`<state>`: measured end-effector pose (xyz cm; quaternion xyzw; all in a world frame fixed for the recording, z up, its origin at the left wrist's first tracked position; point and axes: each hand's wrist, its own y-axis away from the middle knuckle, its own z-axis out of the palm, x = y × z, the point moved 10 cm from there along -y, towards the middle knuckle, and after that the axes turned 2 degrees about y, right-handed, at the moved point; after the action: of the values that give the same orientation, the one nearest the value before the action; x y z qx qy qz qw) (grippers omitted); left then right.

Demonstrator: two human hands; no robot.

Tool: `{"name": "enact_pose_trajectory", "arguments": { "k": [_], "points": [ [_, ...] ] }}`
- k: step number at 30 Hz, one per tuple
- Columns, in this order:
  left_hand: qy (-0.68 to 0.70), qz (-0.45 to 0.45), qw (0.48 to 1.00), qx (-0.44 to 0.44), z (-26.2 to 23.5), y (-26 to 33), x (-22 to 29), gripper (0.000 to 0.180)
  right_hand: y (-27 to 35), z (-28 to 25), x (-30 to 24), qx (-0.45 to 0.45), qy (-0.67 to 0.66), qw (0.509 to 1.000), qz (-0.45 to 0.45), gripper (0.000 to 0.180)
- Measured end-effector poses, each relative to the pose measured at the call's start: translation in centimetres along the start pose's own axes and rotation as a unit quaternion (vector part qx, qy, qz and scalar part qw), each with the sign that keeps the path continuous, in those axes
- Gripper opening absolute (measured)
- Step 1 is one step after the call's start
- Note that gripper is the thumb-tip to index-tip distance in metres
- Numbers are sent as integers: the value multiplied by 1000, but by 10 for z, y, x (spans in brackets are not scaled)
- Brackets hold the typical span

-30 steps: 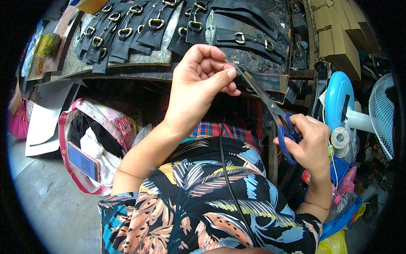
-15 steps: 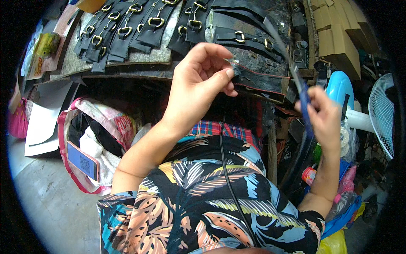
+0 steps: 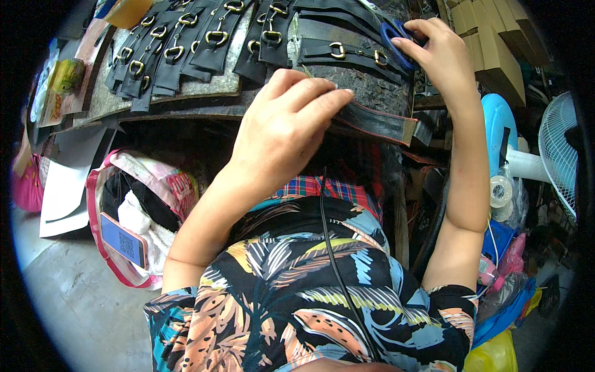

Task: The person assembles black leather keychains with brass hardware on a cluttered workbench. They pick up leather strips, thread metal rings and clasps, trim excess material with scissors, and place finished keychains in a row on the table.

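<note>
My right hand (image 3: 443, 56) is at the far right of the workbench, its thumb and fingers on the blue handles of a pair of scissors (image 3: 400, 46). The scissors' blades lie beyond the handles, over the black straps. Over the bench's front edge, my left hand (image 3: 288, 121) has its fingers curled and its thumb and forefinger close together. Whatever it may pinch is hidden. Just right of its fingertips, a black strap with red edges (image 3: 381, 126) extends to the bench's front right corner. A black strap with gold-coloured rings (image 3: 353, 54) lies behind it.
Several black straps with gold horsebit buckles (image 3: 217, 40) cover the bench's left part. A tape roll (image 3: 128, 11) sits at the far left. Below stands a pink-edged bag (image 3: 99, 217) with a phone (image 3: 123, 240). On the right are cardboard boxes (image 3: 499, 62) and a white fan (image 3: 558, 155).
My right hand has carried the scissors up and away from me to the bench's far right. My left hand has turned palm down, its fingers closer together, near the red-edged strap.
</note>
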<state>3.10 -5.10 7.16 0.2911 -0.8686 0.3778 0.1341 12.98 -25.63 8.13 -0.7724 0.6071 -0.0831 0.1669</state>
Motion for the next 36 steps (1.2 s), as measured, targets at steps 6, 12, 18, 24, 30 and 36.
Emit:
{"name": "enact_pose_trajectory", "arguments": {
  "k": [6,12,18,24,30,36],
  "points": [
    [59,-74,994,51,-4,4,-21,23,75,-24,-73,-123,-237,950,-160,53],
    [124,-161,977,58,-13,9,-30,15,96,7,-37,-139,-446,881,74,20],
    [210,-279,937,18,-5,25,-41,22,96,17,-27,-54,-556,815,153,31],
    [0,-147,989,20,-15,11,-19,33,82,-23,-56,112,-157,981,14,39],
    [53,-209,976,11,-12,20,-32,34,99,-16,-107,-6,-180,975,-126,29],
    [-77,-122,989,26,-18,17,-22,30,95,-14,-73,16,-327,944,-43,10]
  ]
}}
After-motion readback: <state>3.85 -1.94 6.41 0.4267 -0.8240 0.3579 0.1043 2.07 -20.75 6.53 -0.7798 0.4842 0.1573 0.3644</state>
